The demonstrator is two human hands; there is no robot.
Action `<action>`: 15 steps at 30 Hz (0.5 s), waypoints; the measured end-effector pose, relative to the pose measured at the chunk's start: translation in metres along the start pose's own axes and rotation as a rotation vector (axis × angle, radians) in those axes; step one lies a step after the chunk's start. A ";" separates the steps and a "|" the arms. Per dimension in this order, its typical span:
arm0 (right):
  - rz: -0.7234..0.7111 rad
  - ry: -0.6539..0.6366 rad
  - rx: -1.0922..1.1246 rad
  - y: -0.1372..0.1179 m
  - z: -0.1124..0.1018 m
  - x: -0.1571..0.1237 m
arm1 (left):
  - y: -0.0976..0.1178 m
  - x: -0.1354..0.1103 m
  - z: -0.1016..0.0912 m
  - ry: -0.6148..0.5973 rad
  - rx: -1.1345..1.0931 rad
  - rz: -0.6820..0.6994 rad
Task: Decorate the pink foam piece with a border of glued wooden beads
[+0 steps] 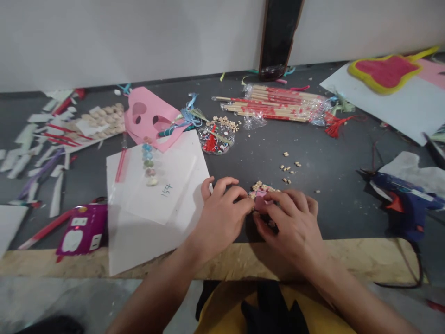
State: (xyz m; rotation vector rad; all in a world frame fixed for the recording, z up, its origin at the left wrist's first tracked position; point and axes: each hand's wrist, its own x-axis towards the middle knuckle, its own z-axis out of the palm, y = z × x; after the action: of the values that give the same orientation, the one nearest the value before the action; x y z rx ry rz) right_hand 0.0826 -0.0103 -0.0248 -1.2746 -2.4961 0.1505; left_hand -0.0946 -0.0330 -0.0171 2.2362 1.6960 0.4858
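Observation:
In the head view, my left hand (222, 213) and my right hand (295, 225) meet near the table's front edge. Between them lies a small craft piece (259, 187), its top edge covered with short pale wooden bits; the fingers hide much of it. The right thumb and fingers close on a small pink piece (262, 202), perhaps paper or felt. At the left rim of the craft piece, my left thumb and index finger press together, the other fingers curled loosely above. Several loose wooden bits (287, 168) are scattered just beyond my right hand.
A white sheet (130, 250) with a bag of coloured stones (149, 162) lies left, near a pink mask (153, 111) and purple box (83, 229). Wrapped sticks (278, 104) lie behind. A blue glue gun (410, 199) sits right; a phone (280, 39) leans on the wall.

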 end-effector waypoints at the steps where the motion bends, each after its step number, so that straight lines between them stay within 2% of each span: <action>1: 0.003 0.010 -0.010 0.001 0.000 0.000 | 0.000 0.000 0.000 0.002 -0.002 0.001; 15: 0.010 -0.034 -0.001 0.008 -0.003 0.004 | -0.001 0.001 0.002 -0.005 -0.005 0.000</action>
State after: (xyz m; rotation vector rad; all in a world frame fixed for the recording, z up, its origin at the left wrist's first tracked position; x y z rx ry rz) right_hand 0.0876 -0.0029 -0.0232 -1.2951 -2.5193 0.1752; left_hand -0.0945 -0.0323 -0.0195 2.2320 1.6908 0.4828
